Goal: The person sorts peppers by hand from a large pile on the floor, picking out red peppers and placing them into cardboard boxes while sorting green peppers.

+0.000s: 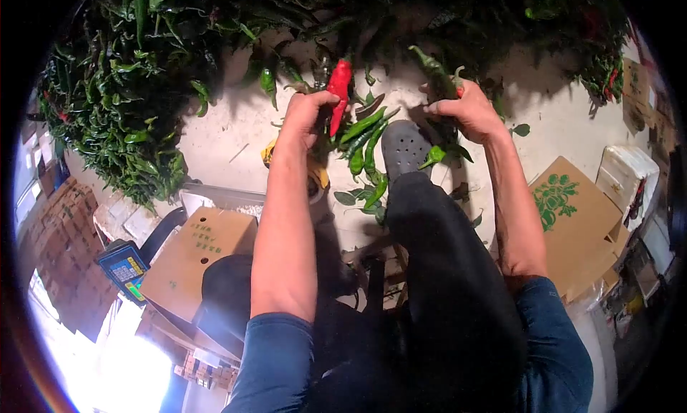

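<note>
My left hand [306, 115] is closed around a long red chili pepper [340, 91], its thumb lying across it. To the right, my right hand [472, 114] grips a dark green chili pepper [431, 64] with thumb and fingers; a small red spot shows beside the fingers, and what else the palm holds is hidden. Several loose green peppers [363, 125] lie on the pale floor [236, 138] between the hands, next to my grey clog [405, 150]. A single green pepper [268, 82] lies just beyond my left hand.
A big heap of green peppers [114, 91] spreads along the left and the far side. At lower left stand a cardboard box [204, 248] and a scale display [125, 268]. On the right are a printed cardboard box [576, 220] and a white foam box [626, 173].
</note>
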A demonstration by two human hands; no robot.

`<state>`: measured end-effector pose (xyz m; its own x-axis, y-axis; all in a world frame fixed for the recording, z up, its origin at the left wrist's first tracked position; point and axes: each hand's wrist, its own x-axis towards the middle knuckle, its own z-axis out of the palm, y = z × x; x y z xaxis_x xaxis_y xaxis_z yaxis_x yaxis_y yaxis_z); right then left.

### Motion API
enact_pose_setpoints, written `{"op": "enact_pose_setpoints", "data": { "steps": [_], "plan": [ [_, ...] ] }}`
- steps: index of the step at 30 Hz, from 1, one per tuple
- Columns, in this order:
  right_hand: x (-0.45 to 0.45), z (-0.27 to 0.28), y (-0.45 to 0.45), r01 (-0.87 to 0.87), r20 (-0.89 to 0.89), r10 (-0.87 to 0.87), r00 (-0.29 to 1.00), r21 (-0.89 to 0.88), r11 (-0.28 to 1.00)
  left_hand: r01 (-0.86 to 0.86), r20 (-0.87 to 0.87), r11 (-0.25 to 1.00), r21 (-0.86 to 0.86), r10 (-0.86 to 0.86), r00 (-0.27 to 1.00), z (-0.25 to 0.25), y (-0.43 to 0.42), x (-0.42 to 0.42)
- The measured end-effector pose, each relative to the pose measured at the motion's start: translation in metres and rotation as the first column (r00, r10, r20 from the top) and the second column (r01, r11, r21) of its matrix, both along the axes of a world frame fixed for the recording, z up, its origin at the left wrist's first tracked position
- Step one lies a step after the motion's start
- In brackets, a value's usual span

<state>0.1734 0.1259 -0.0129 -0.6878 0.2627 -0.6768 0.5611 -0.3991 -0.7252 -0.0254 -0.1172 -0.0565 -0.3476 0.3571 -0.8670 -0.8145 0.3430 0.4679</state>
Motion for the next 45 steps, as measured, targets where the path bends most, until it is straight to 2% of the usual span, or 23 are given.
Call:
{"op": "enact_pose_setpoints", "data": {
  "steps": [2,3,5,7,10,15,18,22,25,26,28,31,32,33,34,35,36,37,38,40,42,44,45],
  "plan": [
    [-0.006,-0.005,-0.002,-0.147,0.056,0.143,0.988,0.065,0.987,0.045,-0.045,0.995,-0.092,-0.050,0.998,0.000,0.000,-0.003],
    [-0.009,-0.011,-0.005,-0.119,0.045,0.118,0.992,0.013,0.993,0.082,-0.014,0.992,-0.101,-0.083,0.996,0.006,0.002,-0.005],
    [-0.009,-0.014,-0.011,0.104,0.036,-0.098,0.995,-0.251,0.962,0.064,0.026,0.997,0.041,-0.065,0.998,0.016,0.008,-0.001],
    [-0.007,-0.015,-0.019,0.261,0.014,-0.290,0.957,-0.482,0.836,0.085,0.000,0.982,0.168,-0.086,0.996,0.026,0.022,0.011],
    [-0.001,-0.007,-0.028,0.341,-0.001,-0.410,0.912,-0.554,0.759,0.145,-0.091,0.975,0.170,-0.131,0.987,0.039,0.045,0.027],
    [0.012,-0.011,-0.027,0.334,-0.050,-0.505,0.862,-0.693,0.639,0.067,0.020,0.953,0.297,-0.076,0.997,0.045,0.053,0.043],
    [0.015,-0.010,-0.027,0.363,-0.075,-0.514,0.854,-0.622,0.694,0.055,0.064,0.959,0.278,-0.075,0.995,0.040,0.053,0.050],
    [0.018,0.001,-0.026,0.469,0.045,-0.513,0.857,-0.480,0.741,0.151,-0.157,0.981,0.123,-0.131,0.979,0.035,0.056,0.059],
    [0.025,-0.002,-0.024,0.485,0.125,-0.472,0.873,-0.329,0.810,0.373,-0.387,0.907,-0.198,-0.422,0.820,0.024,0.058,0.059],
    [0.027,-0.003,-0.025,0.476,0.116,-0.465,0.877,-0.330,0.815,0.356,-0.431,0.914,-0.194,-0.405,0.806,0.022,0.057,0.059],
    [0.030,-0.004,-0.027,0.456,0.097,-0.451,0.887,-0.331,0.826,0.321,-0.518,0.930,-0.181,-0.368,0.773,0.029,0.058,0.056],
    [0.020,0.008,-0.033,0.367,-0.073,-0.406,0.911,-0.303,0.880,0.207,-0.166,0.970,0.125,-0.185,0.969,0.058,0.066,0.056],
    [0.013,0.008,-0.037,0.336,-0.141,-0.361,0.922,-0.174,0.926,0.131,-0.030,0.969,0.210,-0.127,0.991,0.065,0.070,0.058],
    [0.004,0.007,-0.043,0.304,-0.204,-0.306,0.930,-0.040,0.952,0.219,-0.098,0.934,0.282,-0.199,0.975,0.056,0.069,0.061],
    [-0.007,0.007,-0.050,0.276,-0.258,-0.244,0.935,0.096,0.956,0.186,-0.016,0.938,0.292,-0.189,0.982,0.067,0.074,0.065],
    [-0.023,0.049,-0.063,0.197,0.010,-0.200,0.980,0.126,0.972,0.150,-0.101,0.929,0.339,-0.123,0.987,0.066,0.079,0.074],
    [-0.021,0.035,-0.072,0.054,-0.103,-0.007,0.995,0.456,0.889,0.121,-0.178,0.913,0.390,-0.054,0.982,0.066,0.084,0.081],
    [-0.026,0.038,-0.078,0.045,-0.152,0.037,0.988,0.505,0.862,-0.035,-0.122,0.914,0.405,0.092,0.988,0.075,0.086,0.084],
    [-0.031,0.043,-0.086,0.038,-0.198,0.087,0.976,0.553,0.832,-0.074,-0.071,0.905,0.419,0.114,0.991,0.086,0.080,0.081],
    [-0.040,0.059,-0.096,0.007,-0.205,0.117,0.972,0.520,0.854,-0.082,-0.047,0.896,0.436,0.114,0.992,0.109,0.069,0.072],
    [-0.049,0.067,-0.104,0.045,-0.245,0.228,0.942,0.767,0.640,-0.169,-0.127,0.873,0.457,0.252,0.959,0.128,0.065,0.068],
    [-0.065,0.092,-0.081,-0.047,-0.252,0.463,0.849,0.838,0.543,-0.211,-0.209,0.884,0.416,0.319,0.924,0.151,0.057,0.055],
    [-0.071,0.102,-0.066,-0.120,-0.380,0.493,0.782,0.685,0.719,-0.234,-0.230,0.873,0.427,0.356,0.906,0.156,0.047,0.047]
  ]
}}
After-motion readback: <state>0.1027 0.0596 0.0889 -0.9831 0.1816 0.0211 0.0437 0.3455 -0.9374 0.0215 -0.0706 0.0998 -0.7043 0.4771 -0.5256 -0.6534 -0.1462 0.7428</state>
